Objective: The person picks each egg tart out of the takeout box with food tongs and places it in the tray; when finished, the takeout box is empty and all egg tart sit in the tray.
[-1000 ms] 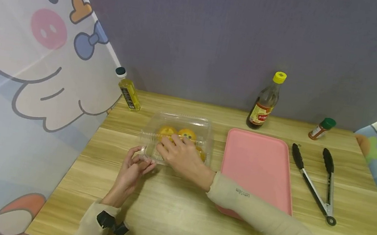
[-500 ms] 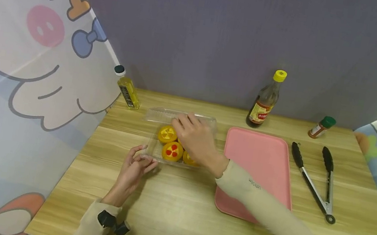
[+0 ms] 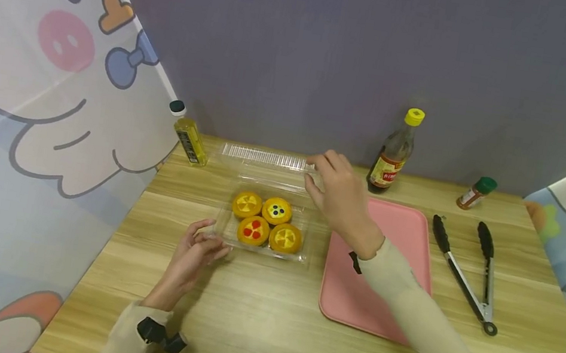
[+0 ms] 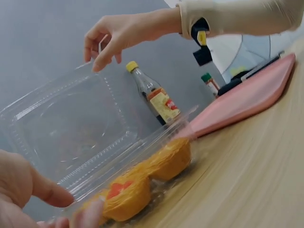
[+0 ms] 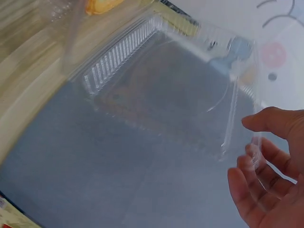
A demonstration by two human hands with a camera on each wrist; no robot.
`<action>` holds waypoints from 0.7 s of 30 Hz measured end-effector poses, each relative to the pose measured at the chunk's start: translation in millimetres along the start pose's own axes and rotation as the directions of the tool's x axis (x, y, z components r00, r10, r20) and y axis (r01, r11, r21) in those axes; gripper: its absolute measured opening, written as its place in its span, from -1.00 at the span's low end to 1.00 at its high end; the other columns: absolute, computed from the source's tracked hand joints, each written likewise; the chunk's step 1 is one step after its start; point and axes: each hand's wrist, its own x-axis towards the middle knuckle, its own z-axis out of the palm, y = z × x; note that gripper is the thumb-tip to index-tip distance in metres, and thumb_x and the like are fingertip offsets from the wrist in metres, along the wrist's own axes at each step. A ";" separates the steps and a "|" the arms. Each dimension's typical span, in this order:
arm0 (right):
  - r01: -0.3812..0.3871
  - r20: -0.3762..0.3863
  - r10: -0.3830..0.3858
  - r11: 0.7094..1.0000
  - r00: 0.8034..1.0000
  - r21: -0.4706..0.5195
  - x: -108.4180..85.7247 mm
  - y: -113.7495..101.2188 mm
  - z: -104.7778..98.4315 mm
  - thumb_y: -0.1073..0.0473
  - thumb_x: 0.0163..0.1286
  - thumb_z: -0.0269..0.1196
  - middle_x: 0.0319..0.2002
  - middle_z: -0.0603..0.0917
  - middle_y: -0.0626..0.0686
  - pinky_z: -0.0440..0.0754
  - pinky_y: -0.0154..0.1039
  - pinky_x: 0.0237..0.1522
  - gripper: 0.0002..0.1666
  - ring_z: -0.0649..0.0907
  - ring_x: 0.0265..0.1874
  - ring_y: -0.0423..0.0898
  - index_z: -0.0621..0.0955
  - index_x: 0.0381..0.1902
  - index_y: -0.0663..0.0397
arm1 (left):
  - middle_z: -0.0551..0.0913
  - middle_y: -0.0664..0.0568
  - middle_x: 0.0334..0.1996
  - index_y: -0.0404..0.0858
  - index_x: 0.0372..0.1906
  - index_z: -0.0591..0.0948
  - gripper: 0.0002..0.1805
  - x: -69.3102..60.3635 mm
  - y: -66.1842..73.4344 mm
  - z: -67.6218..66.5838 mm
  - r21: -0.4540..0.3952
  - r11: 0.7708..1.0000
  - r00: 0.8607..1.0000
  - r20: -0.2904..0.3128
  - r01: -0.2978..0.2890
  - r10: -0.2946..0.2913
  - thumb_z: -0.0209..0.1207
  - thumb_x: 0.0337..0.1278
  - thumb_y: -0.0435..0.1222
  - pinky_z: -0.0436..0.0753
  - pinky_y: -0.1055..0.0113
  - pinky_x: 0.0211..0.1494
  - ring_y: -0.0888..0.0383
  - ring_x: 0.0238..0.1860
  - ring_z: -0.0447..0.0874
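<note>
A clear plastic clamshell container (image 3: pixel 261 252) sits on the wooden table with several egg tarts (image 3: pixel 253 231) inside. Its hinged lid (image 4: pixel 71 123) is raised and leans up at the back. With thumb and curled fingers on either side, my right hand (image 3: pixel 341 190) holds the lid's right edge; in the right wrist view some fingertips show through the plastic. At the front left corner, my left hand (image 3: pixel 199 249) holds the container's rim between thumb and fingers. The tarts carry red, dark and yellow toppings.
A pink tray (image 3: pixel 369 297) lies right of the container, under my right forearm, with tongs (image 3: pixel 464 277) beyond it. At the back stand an oil bottle (image 3: pixel 190 140), a dark sauce bottle (image 3: pixel 391 155) and a green-capped spice jar (image 3: pixel 476 193).
My right hand has swung the lid up and back, moving away and to the right, which uncovers the tarts. The left hand stays at the container's front left corner.
</note>
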 end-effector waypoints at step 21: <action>-0.393 0.173 0.354 0.843 0.919 0.366 -18.1 43.2 33.3 0.31 0.32 0.44 -0.16 0.72 0.18 0.77 -0.13 -0.34 -0.65 0.77 -0.25 0.11 0.57 0.00 0.22 | 0.62 -0.19 0.07 -0.39 0.48 0.39 -0.48 65.2 41.8 -25.6 0.451 0.885 0.989 0.136 -0.120 0.064 0.05 0.52 -0.39 0.77 0.37 -0.13 0.16 -0.19 0.73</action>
